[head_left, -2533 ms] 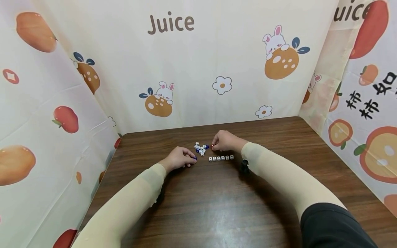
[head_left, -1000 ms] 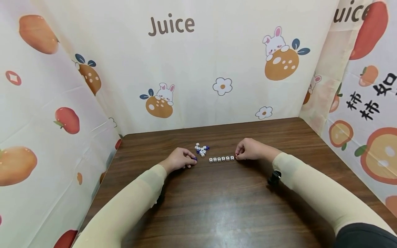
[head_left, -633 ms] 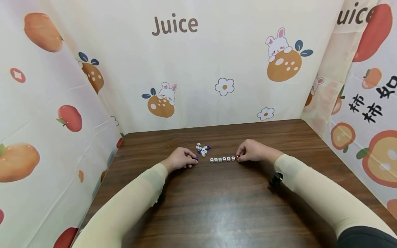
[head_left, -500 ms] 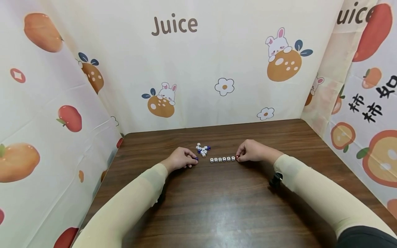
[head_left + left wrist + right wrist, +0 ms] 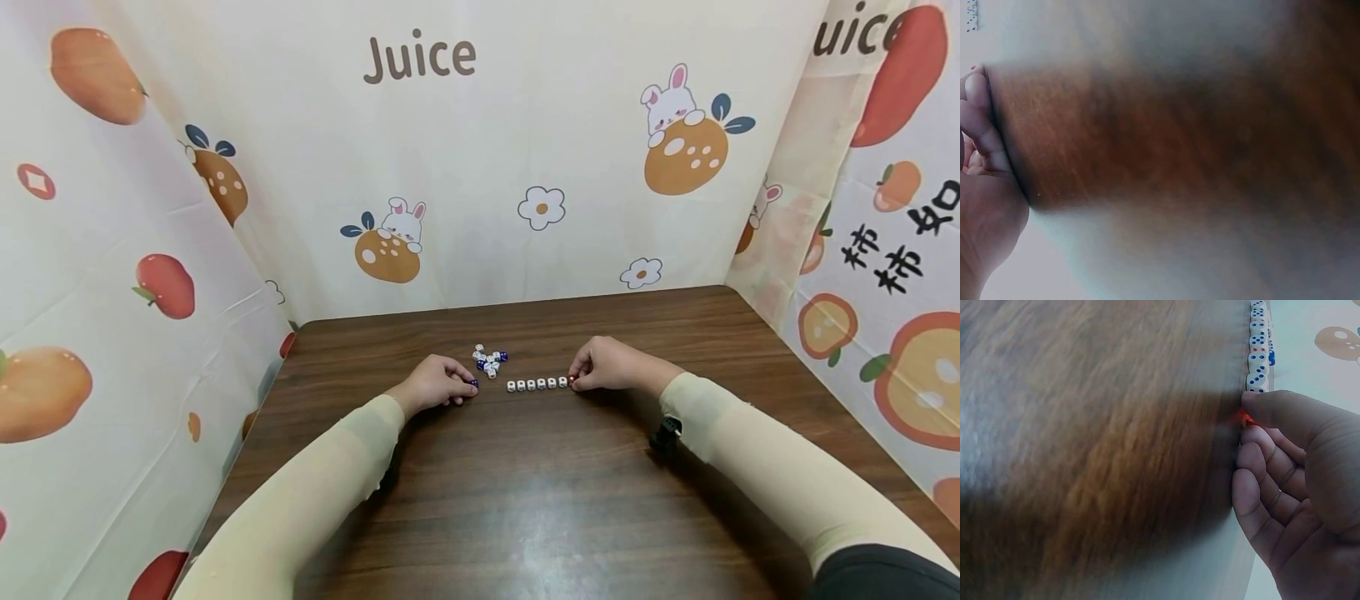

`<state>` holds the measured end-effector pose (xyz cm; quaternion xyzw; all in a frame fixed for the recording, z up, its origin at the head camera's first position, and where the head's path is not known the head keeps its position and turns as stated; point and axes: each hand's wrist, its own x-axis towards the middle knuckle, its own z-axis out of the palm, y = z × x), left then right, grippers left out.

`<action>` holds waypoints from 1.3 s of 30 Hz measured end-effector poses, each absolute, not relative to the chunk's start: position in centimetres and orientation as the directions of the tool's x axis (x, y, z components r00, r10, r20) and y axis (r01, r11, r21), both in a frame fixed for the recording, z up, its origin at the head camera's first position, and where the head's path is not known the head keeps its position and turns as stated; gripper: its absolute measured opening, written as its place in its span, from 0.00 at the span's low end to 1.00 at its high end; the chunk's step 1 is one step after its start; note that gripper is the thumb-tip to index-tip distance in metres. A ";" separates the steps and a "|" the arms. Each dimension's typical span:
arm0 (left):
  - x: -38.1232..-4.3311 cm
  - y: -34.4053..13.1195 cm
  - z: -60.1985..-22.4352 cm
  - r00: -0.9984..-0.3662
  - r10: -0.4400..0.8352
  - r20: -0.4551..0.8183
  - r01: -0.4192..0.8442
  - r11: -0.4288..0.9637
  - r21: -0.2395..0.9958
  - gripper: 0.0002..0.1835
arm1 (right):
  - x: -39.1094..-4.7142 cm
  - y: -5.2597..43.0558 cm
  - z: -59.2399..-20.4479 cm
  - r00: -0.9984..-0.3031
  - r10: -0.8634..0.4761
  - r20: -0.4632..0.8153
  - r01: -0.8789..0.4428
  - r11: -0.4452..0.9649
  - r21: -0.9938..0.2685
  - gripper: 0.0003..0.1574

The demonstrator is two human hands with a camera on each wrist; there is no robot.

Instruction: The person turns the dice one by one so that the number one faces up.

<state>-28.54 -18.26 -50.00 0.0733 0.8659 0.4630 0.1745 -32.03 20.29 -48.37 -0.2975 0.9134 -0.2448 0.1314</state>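
At the right end of a row of white dice [image 5: 531, 385], my right hand [image 5: 611, 364] pinches a red die [image 5: 572, 381] between thumb and fingers. The right wrist view shows the red die [image 5: 1246, 419] mostly covered by the fingertips, close against the last white die [image 5: 1257, 382]. My left hand [image 5: 433, 383] holds a dark blue die [image 5: 473, 383] at its fingertips, left of the row. In the left wrist view the left hand [image 5: 985, 156] rests low at the table, its die hidden by the fingers.
Behind the row lies a loose cluster of white and blue dice [image 5: 491, 362] on the brown wooden table [image 5: 480, 483]. Printed curtains [image 5: 480, 167] close off the back and both sides.
My right hand has carried the red die from beside the cluster rightward to the row's right end, then stayed there. My left hand has kept its place with the blue die.
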 end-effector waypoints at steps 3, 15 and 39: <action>-28.6 -18.2 -50.0 -0.928 0.287 -0.237 -0.037 0.562 0.826 0.08 | -32.1 20.3 -48.4 -0.788 -0.609 -0.092 -0.482 0.702 -0.524 0.02; -28.4 -18.2 -49.8 -0.928 0.293 -0.229 -0.027 0.560 0.828 0.09 | -32.0 20.3 -48.8 -0.789 -0.609 -0.080 -0.489 0.702 -0.517 0.04; -28.7 -18.2 -49.9 -0.924 0.291 -0.249 -0.043 0.568 0.822 0.09 | -34.5 19.7 -44.0 -0.799 -0.566 -0.204 -0.374 0.732 -0.569 0.10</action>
